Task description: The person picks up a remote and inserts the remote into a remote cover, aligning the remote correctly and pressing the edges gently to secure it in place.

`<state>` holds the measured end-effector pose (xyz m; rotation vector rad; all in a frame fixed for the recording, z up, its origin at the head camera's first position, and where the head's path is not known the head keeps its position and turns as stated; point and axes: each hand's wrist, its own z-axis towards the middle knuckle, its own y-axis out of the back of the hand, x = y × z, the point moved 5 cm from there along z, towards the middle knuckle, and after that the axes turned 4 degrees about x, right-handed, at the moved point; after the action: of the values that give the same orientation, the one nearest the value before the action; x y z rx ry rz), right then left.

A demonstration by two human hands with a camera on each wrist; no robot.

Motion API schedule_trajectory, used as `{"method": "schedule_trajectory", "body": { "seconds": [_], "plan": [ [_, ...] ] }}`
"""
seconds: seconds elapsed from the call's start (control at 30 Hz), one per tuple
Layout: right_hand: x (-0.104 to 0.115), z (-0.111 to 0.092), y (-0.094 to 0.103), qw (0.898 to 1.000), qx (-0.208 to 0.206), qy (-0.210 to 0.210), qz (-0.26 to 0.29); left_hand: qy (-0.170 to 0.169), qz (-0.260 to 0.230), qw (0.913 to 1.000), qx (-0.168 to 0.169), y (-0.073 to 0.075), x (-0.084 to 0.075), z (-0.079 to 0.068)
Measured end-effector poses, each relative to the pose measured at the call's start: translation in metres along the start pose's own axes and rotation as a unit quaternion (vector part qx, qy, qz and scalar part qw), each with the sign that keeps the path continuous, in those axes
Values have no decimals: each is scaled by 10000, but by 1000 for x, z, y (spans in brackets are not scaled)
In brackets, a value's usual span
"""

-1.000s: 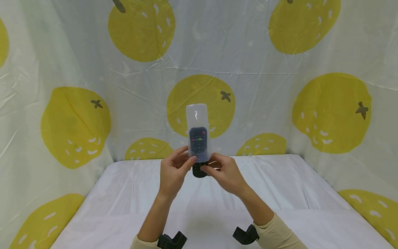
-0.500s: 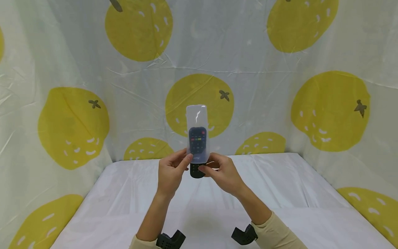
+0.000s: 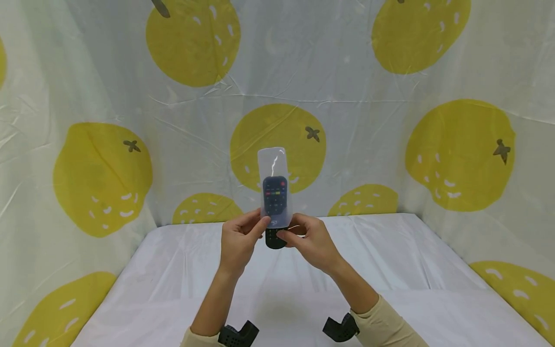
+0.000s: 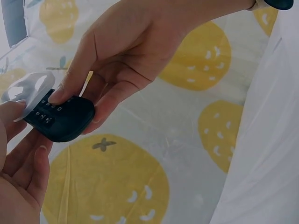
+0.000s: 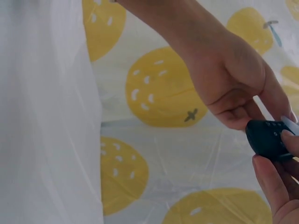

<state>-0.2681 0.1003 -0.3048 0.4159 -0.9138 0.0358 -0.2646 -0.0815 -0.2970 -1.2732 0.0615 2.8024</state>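
In the head view a black remote control (image 3: 275,238) stands upright in mid-air, its keypad facing me. A translucent plastic sleeve (image 3: 272,161) covers its upper part and reaches well above it, while the lower end sticks out below. My left hand (image 3: 237,241) holds the sleeve's lower left edge, thumb in front. The right hand (image 3: 313,243) pinches the bare lower end of the remote, thumb on the keys. The left wrist view shows the right hand (image 4: 124,56) gripping the remote's end (image 4: 65,119) beside the sleeve's edge (image 4: 30,93). Fingers behind the remote are partly hidden.
A white cloth-covered table (image 3: 373,270) lies under the hands. Behind and beside it hangs a pale curtain (image 3: 182,144) printed with yellow fruit. Black wrist-worn devices (image 3: 239,334) sit at both cuffs of beige sleeves (image 3: 386,323).
The plastic sleeve's top has dropped slightly and tipped a little to the left. The left thumb has shifted slightly left and up. Both hands keep their hold.
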Motion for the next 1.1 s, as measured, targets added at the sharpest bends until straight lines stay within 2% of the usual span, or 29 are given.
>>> {"method": "schedule_trajectory", "body": {
  "seconds": [0.27, 0.47, 0.6, 0.9, 1.1],
  "plan": [
    [-1, 0, -3, 10000, 36, -76, -13, 11, 175, 9998, -19, 7, 2, 2],
    [0, -1, -10, 9995, 277, -87, -100, -241, 175, 9983, -509, 18, -8, 4],
    [0, -2, -15, 9988, 456, -67, -191, -175, 90, 9967, -792, 23, -11, 5],
    [-2, -3, -23, 9976, 669, 1, -193, -163, -311, 9965, -760, 21, -13, 5],
    [-2, -3, -24, 9975, 657, -8, -252, -169, -319, 9969, -693, 20, -12, 4]
  ]
}}
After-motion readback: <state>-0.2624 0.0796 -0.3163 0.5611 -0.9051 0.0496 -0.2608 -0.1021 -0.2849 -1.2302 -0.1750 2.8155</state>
